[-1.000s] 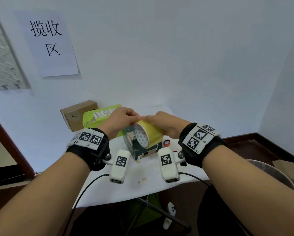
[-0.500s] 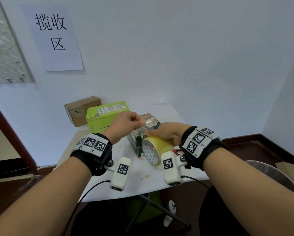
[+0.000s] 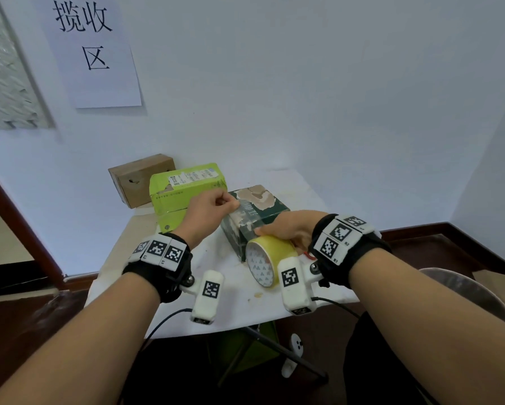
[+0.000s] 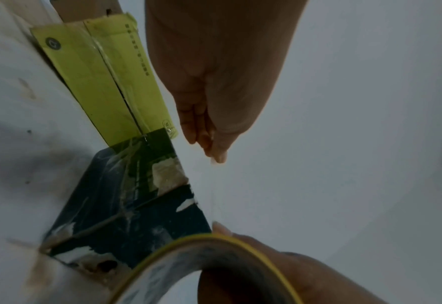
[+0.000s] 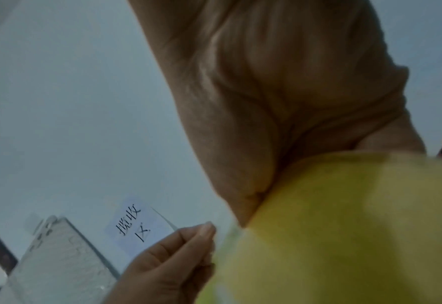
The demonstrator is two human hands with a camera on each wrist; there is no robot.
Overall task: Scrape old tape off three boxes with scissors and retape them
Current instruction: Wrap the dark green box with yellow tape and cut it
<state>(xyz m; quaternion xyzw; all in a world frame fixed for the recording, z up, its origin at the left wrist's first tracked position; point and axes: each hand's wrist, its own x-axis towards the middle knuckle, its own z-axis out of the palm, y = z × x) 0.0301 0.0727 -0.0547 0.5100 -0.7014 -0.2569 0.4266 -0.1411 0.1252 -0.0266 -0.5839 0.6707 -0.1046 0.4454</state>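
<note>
Nearest me, my right hand has its fingers curled around the yellow roll of tape, holding it low against the near end of the dark green box, the roll's open side turned toward me (its core is printed with small triangles). From the right wrist view the roll fills the lower right, blurred, with my palm wrapped over its top. A bit of red peeks out just behind that hand; I cannot tell what it is.

From the roll a clear strip of tape runs up over the near face of the dark green box to my left hand, whose thumb and fingertips pinch the strip's free end above the box's top left edge. The left wrist view shows that pinch with the strip stretched thin toward the roll.

The dark green box sits on the white table, its top torn to bare brown patches. Just beyond and to its left stands the light green box, with a white label on top and a ripped edge. Behind that, against the wall, is the plain brown cardboard box.

Farther up, a white paper sign with black characters hangs on the wall.
</note>
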